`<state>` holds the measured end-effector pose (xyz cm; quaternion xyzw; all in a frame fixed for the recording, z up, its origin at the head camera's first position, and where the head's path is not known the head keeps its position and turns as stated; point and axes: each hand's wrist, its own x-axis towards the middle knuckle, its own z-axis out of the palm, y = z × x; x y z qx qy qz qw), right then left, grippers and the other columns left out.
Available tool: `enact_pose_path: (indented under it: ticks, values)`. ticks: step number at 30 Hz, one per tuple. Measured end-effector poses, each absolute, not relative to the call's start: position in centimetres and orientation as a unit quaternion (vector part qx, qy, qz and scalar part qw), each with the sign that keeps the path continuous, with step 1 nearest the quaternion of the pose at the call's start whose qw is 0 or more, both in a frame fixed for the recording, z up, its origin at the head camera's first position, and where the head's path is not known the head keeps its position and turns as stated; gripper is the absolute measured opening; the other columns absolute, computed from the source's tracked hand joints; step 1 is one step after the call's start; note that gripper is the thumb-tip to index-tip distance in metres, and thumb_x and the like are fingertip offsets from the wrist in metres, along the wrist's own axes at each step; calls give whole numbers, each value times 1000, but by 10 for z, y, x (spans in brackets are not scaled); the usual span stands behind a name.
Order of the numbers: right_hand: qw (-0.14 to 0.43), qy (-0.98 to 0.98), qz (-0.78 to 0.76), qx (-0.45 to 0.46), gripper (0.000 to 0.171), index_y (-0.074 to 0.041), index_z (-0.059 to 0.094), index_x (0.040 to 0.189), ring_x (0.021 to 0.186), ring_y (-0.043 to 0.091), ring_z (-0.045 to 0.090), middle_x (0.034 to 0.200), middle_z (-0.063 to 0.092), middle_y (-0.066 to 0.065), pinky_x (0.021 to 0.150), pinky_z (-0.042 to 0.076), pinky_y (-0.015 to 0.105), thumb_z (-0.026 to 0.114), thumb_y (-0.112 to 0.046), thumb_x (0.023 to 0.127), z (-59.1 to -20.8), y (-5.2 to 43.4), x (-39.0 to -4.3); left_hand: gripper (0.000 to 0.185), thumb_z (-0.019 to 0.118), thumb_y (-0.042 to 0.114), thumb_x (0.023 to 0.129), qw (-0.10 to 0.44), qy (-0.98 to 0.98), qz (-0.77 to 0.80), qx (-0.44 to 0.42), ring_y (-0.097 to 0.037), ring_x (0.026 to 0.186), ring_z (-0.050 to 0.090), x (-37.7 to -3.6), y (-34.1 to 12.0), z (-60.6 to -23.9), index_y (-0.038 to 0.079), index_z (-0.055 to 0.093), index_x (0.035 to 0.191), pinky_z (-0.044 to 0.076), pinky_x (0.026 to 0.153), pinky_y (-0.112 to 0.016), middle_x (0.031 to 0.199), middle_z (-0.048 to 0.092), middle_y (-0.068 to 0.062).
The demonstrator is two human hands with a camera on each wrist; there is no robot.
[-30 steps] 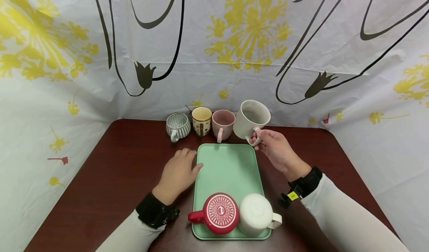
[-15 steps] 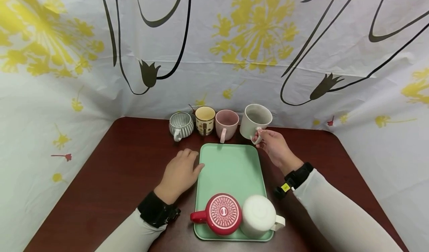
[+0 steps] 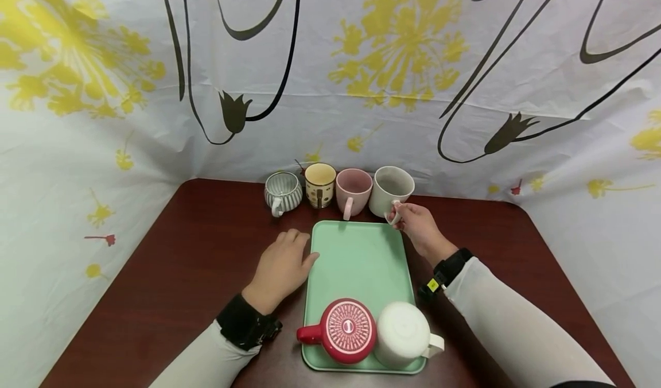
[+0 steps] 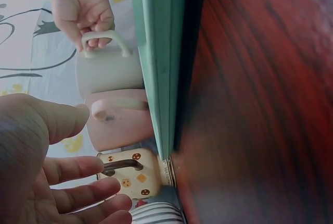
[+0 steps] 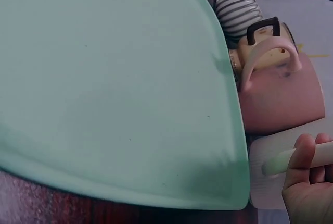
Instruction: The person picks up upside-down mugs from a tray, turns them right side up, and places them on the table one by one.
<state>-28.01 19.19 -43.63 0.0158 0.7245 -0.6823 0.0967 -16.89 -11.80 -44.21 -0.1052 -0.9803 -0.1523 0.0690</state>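
Note:
My right hand [image 3: 415, 222] pinches the handle of an off-white mug [image 3: 391, 190], which stands upright on the table behind the green tray's [image 3: 356, 256] far right corner, at the right end of a row of mugs. The same off-white mug [image 4: 106, 73] shows in the left wrist view with the right hand [image 4: 83, 8] on its handle, and in the right wrist view the fingers [image 5: 307, 174] curl round the handle [image 5: 296, 159]. My left hand [image 3: 284, 264] rests flat on the table, fingers relaxed, thumb touching the tray's left edge.
A pink mug [image 3: 353, 191], a yellow dotted mug [image 3: 319, 184] and a grey striped mug [image 3: 282, 193] line up along the table's back edge. On the tray's near end sit an upside-down red mug [image 3: 343, 330] and an upside-down white mug [image 3: 405, 333]. Patterned cloth walls the table.
My right hand has lowered the off-white mug from a tilted, raised position down onto the table beside the pink mug. The left hand has stayed put.

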Motion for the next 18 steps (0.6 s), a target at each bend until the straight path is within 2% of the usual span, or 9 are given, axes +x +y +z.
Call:
enact_pose_path:
  ticks: [6,12,18]
  values:
    - [103,727,-679,15,43,14,55,125,98,16,65,105,58,8,76,52,22,46,-26,112,-442,190,-283,48,70,41,100,70,-980,-152,-108,-27,114,62,-169,-116,-441,6,65,133,58,92,-43,124,65,-13]
    - [114,740,-663,22,40,10,56,120,95,12,65,102,63,6,75,54,24,47,-28,112,-441,191,-290,47,70,39,100,73,-979,-151,-113,-27,113,62,-168,-116,-441,6,65,132,59,91,-43,122,65,-13]
    - [136,754,-642,11,43,11,55,121,97,14,63,107,62,9,80,54,29,46,-30,113,-440,191,-297,47,70,40,100,73,-978,-153,-117,-27,112,62,-168,-116,-444,6,65,131,59,90,-43,121,65,-12]
